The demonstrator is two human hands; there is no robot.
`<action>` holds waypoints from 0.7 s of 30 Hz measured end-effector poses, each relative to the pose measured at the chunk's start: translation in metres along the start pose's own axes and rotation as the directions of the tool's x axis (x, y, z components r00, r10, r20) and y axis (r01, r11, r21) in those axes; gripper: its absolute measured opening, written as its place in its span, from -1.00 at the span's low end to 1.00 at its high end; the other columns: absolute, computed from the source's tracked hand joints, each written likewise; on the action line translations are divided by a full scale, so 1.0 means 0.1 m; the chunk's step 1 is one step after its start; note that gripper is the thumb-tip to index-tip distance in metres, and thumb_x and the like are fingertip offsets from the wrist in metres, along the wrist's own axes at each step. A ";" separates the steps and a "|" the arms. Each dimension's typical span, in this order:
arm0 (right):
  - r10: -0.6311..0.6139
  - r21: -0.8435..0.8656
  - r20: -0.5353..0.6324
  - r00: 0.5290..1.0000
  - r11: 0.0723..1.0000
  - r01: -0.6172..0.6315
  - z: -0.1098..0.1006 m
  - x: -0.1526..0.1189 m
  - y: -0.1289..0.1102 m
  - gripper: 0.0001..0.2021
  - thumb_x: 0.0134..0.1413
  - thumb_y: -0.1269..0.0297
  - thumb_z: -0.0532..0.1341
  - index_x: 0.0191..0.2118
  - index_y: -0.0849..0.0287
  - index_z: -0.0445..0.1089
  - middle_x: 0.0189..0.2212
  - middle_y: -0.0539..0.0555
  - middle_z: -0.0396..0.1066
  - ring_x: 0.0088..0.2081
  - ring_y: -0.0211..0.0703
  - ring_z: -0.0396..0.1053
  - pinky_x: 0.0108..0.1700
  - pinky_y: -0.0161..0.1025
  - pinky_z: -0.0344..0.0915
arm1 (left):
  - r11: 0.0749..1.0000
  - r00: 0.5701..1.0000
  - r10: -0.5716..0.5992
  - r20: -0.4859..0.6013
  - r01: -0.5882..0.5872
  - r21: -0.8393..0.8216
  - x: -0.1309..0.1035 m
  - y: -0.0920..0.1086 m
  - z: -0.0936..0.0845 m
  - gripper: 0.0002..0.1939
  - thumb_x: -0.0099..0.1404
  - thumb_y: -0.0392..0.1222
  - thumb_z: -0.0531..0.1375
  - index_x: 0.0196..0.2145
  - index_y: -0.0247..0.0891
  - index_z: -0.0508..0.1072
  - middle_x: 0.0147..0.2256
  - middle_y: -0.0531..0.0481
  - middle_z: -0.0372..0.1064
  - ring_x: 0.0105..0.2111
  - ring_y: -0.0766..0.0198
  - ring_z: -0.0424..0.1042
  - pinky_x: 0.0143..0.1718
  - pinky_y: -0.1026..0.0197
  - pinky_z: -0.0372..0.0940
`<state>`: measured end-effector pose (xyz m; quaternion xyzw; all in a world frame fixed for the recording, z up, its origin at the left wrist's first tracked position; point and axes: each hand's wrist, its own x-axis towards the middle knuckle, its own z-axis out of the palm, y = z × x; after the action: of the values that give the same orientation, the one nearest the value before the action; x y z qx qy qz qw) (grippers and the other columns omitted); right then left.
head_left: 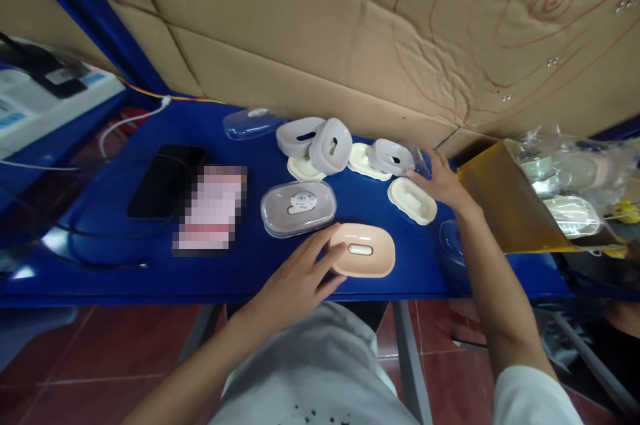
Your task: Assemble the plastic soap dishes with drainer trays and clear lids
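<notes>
My left hand grips the left end of a peach oval soap dish near the table's front edge. Its fingers lie on top and the thumb is at the near rim. A pale plug shows in the dish's centre slot. My right hand is stretched out at the back right, thumb and fingers apart, beside a clear plastic cover. A grey slotted dish lies just left of it, and a cream oval tray below. Whether the fingertips touch the cover is hard to see.
A grey soap dish with clear lid and label lies left of centre. Behind are grey dishes, cream trays and a clear lid. A phone lies left; an open carton with wrapped dishes stands right.
</notes>
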<state>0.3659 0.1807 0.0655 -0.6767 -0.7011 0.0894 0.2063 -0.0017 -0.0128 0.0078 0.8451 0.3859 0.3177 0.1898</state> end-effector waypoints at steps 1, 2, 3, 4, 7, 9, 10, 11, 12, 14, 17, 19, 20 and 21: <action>0.027 0.019 0.009 1.000 0.999 -0.027 0.03 0.08 0.05 -0.09 0.24 -0.28 0.33 0.40 0.43 0.29 0.38 0.52 0.30 0.39 0.32 0.32 0.40 0.12 0.23 | 1.000 1.000 0.000 0.005 0.000 0.005 0.00 0.00 0.00 -0.56 0.58 -0.15 0.21 0.34 -0.14 0.31 0.46 -0.29 0.13 0.45 -0.10 0.25 0.40 -0.23 0.35; 0.052 0.041 0.016 0.998 0.998 -0.053 0.06 0.13 0.09 -0.10 0.24 -0.29 0.32 0.38 0.43 0.31 0.31 0.50 0.39 0.31 0.24 0.41 0.36 0.09 0.29 | 1.000 1.000 0.003 0.009 -0.003 0.009 0.00 0.00 0.00 -0.56 0.58 -0.14 0.20 0.34 -0.15 0.31 0.46 -0.30 0.13 0.44 -0.10 0.25 0.39 -0.23 0.35; 0.075 0.064 0.017 0.997 0.995 -0.076 0.09 0.16 0.11 -0.12 0.24 -0.28 0.33 0.36 0.41 0.33 0.27 0.48 0.43 0.25 0.19 0.47 0.33 0.09 0.33 | 1.000 1.000 0.004 0.016 -0.005 0.013 0.01 0.01 0.00 -0.56 0.59 -0.14 0.20 0.34 -0.15 0.31 0.46 -0.30 0.13 0.44 -0.11 0.25 0.40 -0.23 0.34; 0.094 0.090 0.010 0.995 0.991 -0.095 0.11 0.15 0.12 -0.14 0.23 -0.27 0.35 0.34 0.40 0.33 0.25 0.47 0.45 0.21 0.17 0.49 0.32 0.11 0.36 | 1.000 1.000 0.003 0.020 -0.004 0.014 0.01 0.01 -0.01 -0.57 0.59 -0.14 0.20 0.34 -0.16 0.32 0.47 -0.30 0.13 0.45 -0.11 0.25 0.40 -0.23 0.33; 0.111 0.192 -0.037 0.993 0.976 -0.102 0.07 0.01 0.09 -0.18 0.30 -0.25 0.30 0.36 0.38 0.27 0.29 0.51 0.39 0.24 0.20 0.45 0.30 0.16 0.39 | 1.000 1.000 -0.017 0.022 0.017 0.001 0.02 0.02 -0.02 -0.57 0.59 -0.15 0.19 0.34 -0.13 0.31 0.47 -0.27 0.12 0.46 -0.09 0.24 0.42 -0.21 0.31; 0.084 0.265 -0.061 0.995 0.962 -0.065 -0.01 -0.25 0.03 -0.25 0.38 -0.26 0.19 0.39 0.25 0.20 0.36 0.43 0.33 0.29 0.17 0.42 0.29 0.13 0.42 | 0.998 0.998 -0.043 0.039 0.045 -0.034 0.02 0.02 -0.03 -0.48 0.57 -0.15 0.21 0.40 -0.10 0.23 0.48 -0.25 0.12 0.47 -0.07 0.22 0.43 -0.20 0.30; 0.046 0.301 -0.068 0.997 0.953 -0.023 -0.05 -0.42 -0.01 -0.30 0.41 -0.25 0.16 0.41 0.15 0.18 0.39 0.36 0.30 0.32 0.15 0.40 0.30 0.11 0.42 | 0.996 0.997 -0.060 0.051 0.063 -0.059 0.02 0.02 -0.03 -0.40 0.56 -0.16 0.23 0.45 -0.08 0.16 0.48 -0.25 0.12 0.47 -0.06 0.22 0.43 -0.19 0.30; -0.004 0.329 -0.066 0.998 0.944 0.025 -0.09 -0.63 -0.06 -0.35 0.43 -0.24 0.15 0.41 0.04 0.17 0.41 0.26 0.29 0.34 0.13 0.38 0.32 0.11 0.42 | 0.993 0.995 -0.077 0.057 0.082 -0.087 0.02 0.01 -0.02 -0.31 0.55 -0.18 0.25 0.49 -0.07 0.08 0.49 -0.25 0.12 0.48 -0.06 0.21 0.44 -0.18 0.29; -0.074 0.360 -0.059 0.996 0.929 0.090 -0.12 -0.85 -0.12 -0.40 0.43 -0.22 0.17 0.40 -0.06 0.18 0.40 0.17 0.31 0.36 0.11 0.37 0.35 0.12 0.40 | 0.988 0.994 -0.097 0.056 0.103 -0.117 0.02 0.01 -0.01 -0.23 0.53 -0.19 0.27 0.53 -0.05 -0.01 0.50 -0.26 0.10 0.48 -0.06 0.20 0.44 -0.18 0.29; -0.333 0.400 -0.024 0.943 0.861 0.314 -0.13 -1.30 -0.25 -0.46 0.38 -0.09 0.29 0.35 -0.08 0.28 0.40 0.18 0.30 0.43 0.22 0.28 0.43 0.25 0.29 | 0.976 0.990 -0.137 0.031 0.140 -0.166 0.00 -0.01 0.01 -0.11 0.50 -0.19 0.31 0.56 -0.01 -0.12 0.51 -0.26 0.08 0.49 -0.06 0.19 0.44 -0.18 0.28; -0.508 0.408 0.075 0.858 0.801 0.438 -0.01 -1.79 -0.44 -0.49 0.37 0.14 0.34 0.35 -0.05 0.28 0.43 0.23 0.25 0.48 0.26 0.20 0.44 0.31 0.25 | 0.966 0.987 -0.163 -0.001 0.159 -0.202 -0.01 -0.03 0.04 -0.04 0.47 -0.20 0.34 0.57 0.04 -0.15 0.51 -0.25 0.09 0.49 -0.06 0.19 0.45 -0.19 0.27; -0.554 0.417 0.127 0.823 0.782 0.462 0.09 -1.93 -0.53 -0.48 0.38 0.21 0.33 0.36 -0.04 0.25 0.44 0.24 0.24 0.52 0.26 0.12 0.45 0.34 0.24 | 0.967 0.989 -0.145 -0.002 0.142 -0.209 -0.01 -0.04 0.04 -0.02 0.46 -0.19 0.36 0.57 0.06 -0.15 0.50 -0.23 0.11 0.48 -0.06 0.20 0.45 -0.19 0.26; -0.569 0.419 0.148 0.809 0.777 0.470 0.13 -1.95 -0.56 -0.49 0.38 0.24 0.32 0.36 -0.03 0.24 0.44 0.24 0.24 0.54 0.26 0.07 0.46 0.36 0.21 | 0.969 0.991 -0.132 0.000 0.129 -0.211 -0.01 -0.04 0.04 -0.01 0.45 -0.18 0.37 0.57 0.07 -0.16 0.49 -0.23 0.12 0.48 -0.06 0.21 0.45 -0.19 0.26; -0.581 0.417 0.166 0.797 0.774 0.477 0.16 -1.96 -0.58 -0.49 0.39 0.26 0.31 0.36 -0.03 0.24 0.45 0.24 0.23 0.56 0.26 0.02 0.48 0.37 0.19 | 0.970 0.993 -0.121 0.005 0.119 -0.212 -0.01 -0.05 0.03 0.01 0.45 -0.16 0.38 0.57 0.07 -0.16 0.49 -0.22 0.13 0.47 -0.06 0.22 0.45 -0.19 0.25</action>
<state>0.3060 -0.0135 0.0412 -0.3807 -0.8583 0.2482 0.2381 -0.0022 -0.0108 0.0024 0.7939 0.4009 0.3485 0.2960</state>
